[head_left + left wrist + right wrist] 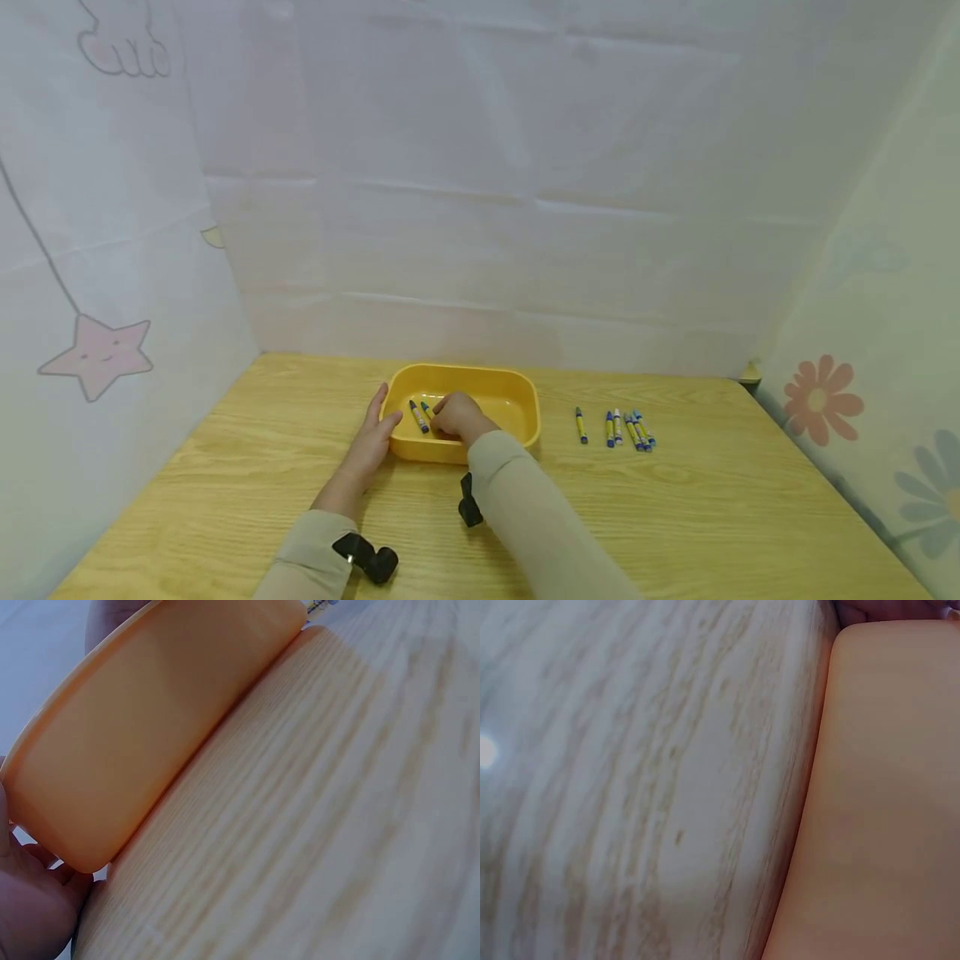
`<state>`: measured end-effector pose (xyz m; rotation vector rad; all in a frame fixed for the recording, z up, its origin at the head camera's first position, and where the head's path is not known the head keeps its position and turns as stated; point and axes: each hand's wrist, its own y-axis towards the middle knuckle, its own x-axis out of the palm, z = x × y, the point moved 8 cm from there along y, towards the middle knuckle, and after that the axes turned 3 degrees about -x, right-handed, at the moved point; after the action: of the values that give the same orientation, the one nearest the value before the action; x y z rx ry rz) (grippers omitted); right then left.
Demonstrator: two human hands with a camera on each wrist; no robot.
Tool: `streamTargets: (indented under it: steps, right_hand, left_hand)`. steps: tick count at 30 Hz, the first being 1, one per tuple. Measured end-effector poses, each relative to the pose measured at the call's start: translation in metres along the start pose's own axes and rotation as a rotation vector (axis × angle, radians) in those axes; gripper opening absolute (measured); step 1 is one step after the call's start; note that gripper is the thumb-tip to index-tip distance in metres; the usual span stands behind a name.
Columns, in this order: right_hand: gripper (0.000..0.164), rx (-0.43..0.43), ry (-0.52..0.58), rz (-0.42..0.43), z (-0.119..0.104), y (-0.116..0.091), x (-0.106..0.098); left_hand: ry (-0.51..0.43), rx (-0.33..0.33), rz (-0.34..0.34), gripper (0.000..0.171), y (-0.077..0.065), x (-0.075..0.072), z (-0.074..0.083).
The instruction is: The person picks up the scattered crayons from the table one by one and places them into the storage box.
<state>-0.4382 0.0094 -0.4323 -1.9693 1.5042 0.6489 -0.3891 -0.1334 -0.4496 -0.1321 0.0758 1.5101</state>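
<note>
- Steadying the yellow tray (427, 451) at its eight-to-nine o'clock side, the left hand (371, 437) grips the wall near the corner, thumb at the rim, fingers along the outside; the tray sits just off its two o'clock.
- Left of the tray's centre, towards nine o'clock, a dark-tipped crayon (417, 416) lies on the tray floor, between the two hands and touching neither as far as the head view shows.
- Just to its right, a green-tipped crayon (427, 409) points towards eleven o'clock, its lower part running in by the right fingertips – whether they pinch it or only touch it, I cannot tell.
- The right hand (457, 414) is inside the tray, fingers curled, narrow rather than spread, its forearm crossing the rim near six o'clock. The step in hand seems to be handling crayons one by one in the tray; the next move probably calls for a clean pinch or release of the green-tipped one, then lifting over the rim.
- At the tray's three o'clock, a lone crayon (581, 425) lies on the table (225, 467), apart from both hands.
- Farther along three o'clock, a cluster of crayons (632, 431) lies side by side – out of either hand's grasp.
</note>
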Motion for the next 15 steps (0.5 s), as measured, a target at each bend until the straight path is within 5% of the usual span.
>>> streamTargets:
  steps: [15]
  right_hand:
    - [0.029, -0.005, 0.088, -0.015, 0.0047, 0.0009, -0.0017]
  left_hand:
    - [-0.004, -0.007, 0.002, 0.066, 0.0022, 0.0008, -0.0038]
